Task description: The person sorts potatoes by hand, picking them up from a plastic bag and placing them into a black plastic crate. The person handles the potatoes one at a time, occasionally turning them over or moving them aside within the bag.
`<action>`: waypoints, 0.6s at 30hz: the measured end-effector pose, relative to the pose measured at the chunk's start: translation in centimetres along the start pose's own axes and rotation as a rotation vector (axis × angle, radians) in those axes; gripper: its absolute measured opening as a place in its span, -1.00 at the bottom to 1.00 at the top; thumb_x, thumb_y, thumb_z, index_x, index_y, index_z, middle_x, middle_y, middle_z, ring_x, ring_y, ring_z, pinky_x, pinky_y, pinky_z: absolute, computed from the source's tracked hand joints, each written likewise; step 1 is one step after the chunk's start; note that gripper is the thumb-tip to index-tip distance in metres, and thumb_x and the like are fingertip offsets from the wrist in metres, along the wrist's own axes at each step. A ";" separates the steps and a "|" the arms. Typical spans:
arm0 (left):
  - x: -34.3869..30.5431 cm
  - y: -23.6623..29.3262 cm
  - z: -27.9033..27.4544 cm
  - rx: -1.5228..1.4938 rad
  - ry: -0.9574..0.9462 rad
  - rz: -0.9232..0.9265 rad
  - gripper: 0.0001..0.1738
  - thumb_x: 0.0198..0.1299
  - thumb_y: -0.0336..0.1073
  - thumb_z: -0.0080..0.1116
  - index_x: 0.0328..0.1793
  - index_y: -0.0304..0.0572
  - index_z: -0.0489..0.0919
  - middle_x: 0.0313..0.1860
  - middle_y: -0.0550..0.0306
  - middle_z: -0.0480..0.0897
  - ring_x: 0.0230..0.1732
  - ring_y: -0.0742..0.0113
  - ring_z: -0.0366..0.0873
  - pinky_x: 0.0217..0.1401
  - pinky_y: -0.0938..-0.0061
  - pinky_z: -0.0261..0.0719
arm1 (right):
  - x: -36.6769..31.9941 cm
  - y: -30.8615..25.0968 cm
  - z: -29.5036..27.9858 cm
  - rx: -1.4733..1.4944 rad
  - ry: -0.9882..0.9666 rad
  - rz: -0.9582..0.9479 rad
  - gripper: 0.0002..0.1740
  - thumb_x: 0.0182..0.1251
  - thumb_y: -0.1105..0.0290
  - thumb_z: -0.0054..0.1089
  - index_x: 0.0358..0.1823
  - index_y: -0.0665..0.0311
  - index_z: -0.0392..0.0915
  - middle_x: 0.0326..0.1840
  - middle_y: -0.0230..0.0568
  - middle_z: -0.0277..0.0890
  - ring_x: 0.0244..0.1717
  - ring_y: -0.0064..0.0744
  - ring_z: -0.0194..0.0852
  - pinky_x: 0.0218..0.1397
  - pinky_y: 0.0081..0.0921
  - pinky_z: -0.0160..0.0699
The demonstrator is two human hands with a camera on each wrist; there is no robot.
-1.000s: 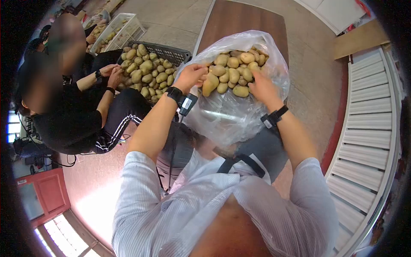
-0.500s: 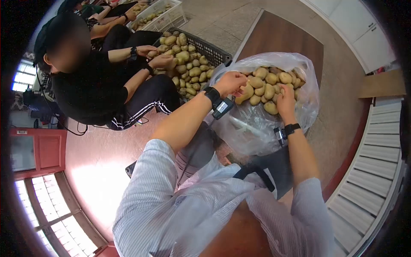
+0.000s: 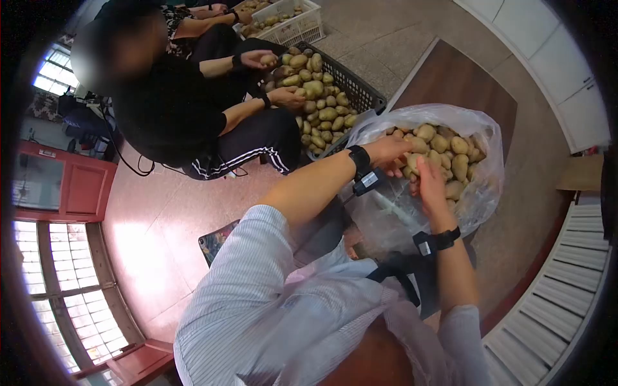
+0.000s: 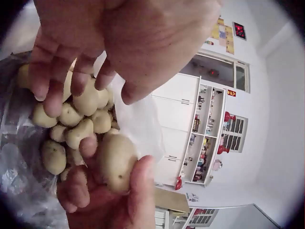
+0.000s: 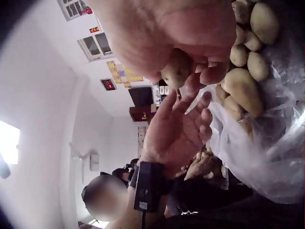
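Note:
A clear plastic bag (image 3: 380,222) lies spread open in front of me, with a heap of potatoes (image 3: 459,147) in its mouth. My right hand (image 3: 432,183) holds one potato (image 4: 116,162) between thumb and fingers above the heap's near side. Beside it, my left hand (image 3: 388,151) reaches over the left of the heap, palm toward the right hand. The left fingers (image 4: 56,93) hang loosely bent and hold nothing, as the left wrist view shows. The held potato is partly hidden by the right palm in the right wrist view.
To the left, a black crate (image 3: 351,83) full of potatoes stands before a seated person, whose hands handle potatoes. Behind it is a white crate (image 3: 293,29) with more. A brown board (image 3: 460,80) lies beyond the bag. White slatted panels (image 3: 547,289) line the right side.
The head view has swung left. My right hand has drawn back from the heap with a potato and come close to my left hand. The seated person's hands have spread apart.

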State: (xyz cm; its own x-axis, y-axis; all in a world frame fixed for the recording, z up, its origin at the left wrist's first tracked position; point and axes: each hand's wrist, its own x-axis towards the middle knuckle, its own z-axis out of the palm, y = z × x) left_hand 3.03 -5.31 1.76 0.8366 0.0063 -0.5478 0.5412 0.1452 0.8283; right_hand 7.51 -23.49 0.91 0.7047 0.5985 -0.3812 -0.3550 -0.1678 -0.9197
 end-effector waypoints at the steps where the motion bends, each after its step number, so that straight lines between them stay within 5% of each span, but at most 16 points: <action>1: 0.4 -0.2 0.0 0.002 -0.003 0.005 -0.44 0.37 0.01 -0.04 0.25 -0.33 0.36 0.04 -0.15 0.53 -0.51 0.14 0.65 -0.54 0.37 0.64 | -0.1 -0.3 0.4 -0.049 -0.054 0.049 -0.44 0.43 -0.04 0.04 0.14 0.33 0.38 -0.38 -0.31 0.44 -0.54 -0.58 0.35 -0.56 -0.61 0.28; 6: 1.1 -0.6 0.1 -0.158 -0.227 -0.097 -0.59 0.40 -0.04 -0.09 0.08 -0.25 0.49 -0.23 -0.03 0.62 -0.54 0.20 0.62 -0.61 0.36 0.52 | 1.9 2.4 1.4 -0.243 -0.014 -0.104 -0.42 0.45 -0.07 -0.02 0.15 0.34 0.40 -0.42 -0.30 0.43 -0.49 -0.55 0.36 -0.50 -0.57 0.32; 8: 1.3 -1.0 -0.2 -0.141 -0.217 -0.078 -0.62 0.39 -0.06 -0.07 0.02 -0.23 0.51 -0.29 0.02 0.62 -0.54 0.23 0.61 -0.62 0.39 0.50 | 2.5 3.8 1.8 -0.297 0.033 -0.331 -0.46 0.48 -0.02 -0.08 0.09 0.37 0.44 -0.43 -0.26 0.43 -0.46 -0.56 0.36 -0.44 -0.54 0.35; 15: 1.6 -1.5 -1.9 -0.063 -0.197 -0.043 -0.73 0.31 -0.16 0.06 -0.03 -0.17 0.54 -0.28 0.08 0.61 -0.51 0.29 0.59 -0.63 0.45 0.50 | 1.2 3.8 2.0 -0.321 0.008 -0.283 -0.59 0.49 0.15 -0.05 0.11 0.35 0.45 -0.36 -0.16 0.56 -0.44 -0.46 0.44 -0.32 -0.45 0.42; 18: 4.1 -4.6 -5.9 1.009 0.074 0.900 -0.45 -0.03 -0.23 0.39 0.16 0.01 0.52 0.04 0.02 0.58 -0.18 0.09 0.65 -0.24 0.25 0.66 | 0.9 4.5 1.1 -0.395 0.038 -0.291 -0.60 0.43 0.22 0.05 0.18 0.29 0.40 -0.42 -0.24 0.52 -0.47 -0.44 0.41 -0.32 -0.46 0.43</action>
State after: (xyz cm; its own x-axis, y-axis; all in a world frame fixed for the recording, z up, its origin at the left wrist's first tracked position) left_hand 3.47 -0.13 -5.02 0.9415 -0.2292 0.2472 -0.3348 -0.7203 0.6075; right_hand 5.84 -22.85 -3.50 0.7648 0.6366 -0.0993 0.1150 -0.2865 -0.9511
